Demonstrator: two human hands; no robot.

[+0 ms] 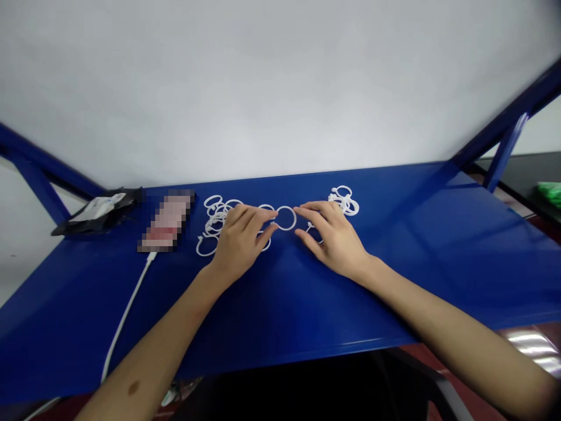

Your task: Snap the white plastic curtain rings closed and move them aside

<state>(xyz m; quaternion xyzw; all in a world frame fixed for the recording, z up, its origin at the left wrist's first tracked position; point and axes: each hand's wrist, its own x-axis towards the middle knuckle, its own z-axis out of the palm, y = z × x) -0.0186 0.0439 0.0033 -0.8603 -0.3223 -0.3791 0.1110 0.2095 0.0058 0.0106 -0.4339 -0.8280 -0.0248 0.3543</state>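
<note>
A thin white plastic ring [286,229] lies between my two hands, with small knobs at its left side. My left hand [240,238] has thumb and forefinger closed about the knobbed side. The forefinger of my right hand [335,237] reaches the ring's upper right edge; its thumb is apart from the forefinger, the fingers spread. Under and beside my left hand lies a loose pile of similar white rings [213,224], partly hidden by the hand. Another ring [314,228] shows beneath my right hand. Beyond that hand is a small cluster of rings [350,206].
A blue table [298,298] runs up to a pale wall [280,88]. On the left lie a blurred-out phone [166,222] with a white cable [127,310] and a black plastic packet [103,210] with a label. Blue frame bars [506,149] slant at both sides.
</note>
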